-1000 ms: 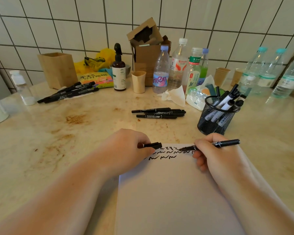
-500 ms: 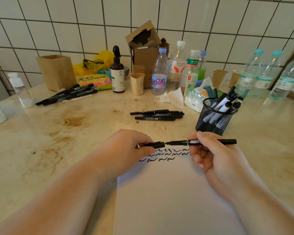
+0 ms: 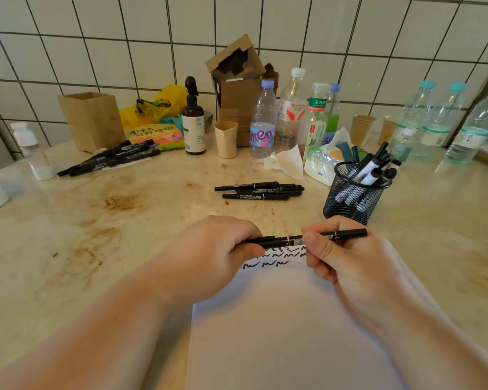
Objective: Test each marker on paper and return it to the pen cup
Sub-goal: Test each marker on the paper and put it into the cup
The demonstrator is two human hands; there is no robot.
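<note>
Held marker (image 3: 307, 239): black barrel, white lettering. Paper (image 3: 279, 327) below grip: white, black zigzag squiggles (two rows). Mesh pen cup (image 3: 350, 204) beyond grip, right: black wire grid. Countertop (image 3: 96, 235): cream marble, brown stains. Wall tiles (image 3: 124, 38): white, dark grout.

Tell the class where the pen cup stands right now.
The pen cup stands right of centre on the counter, behind the right hand, near the loose markers.
</note>
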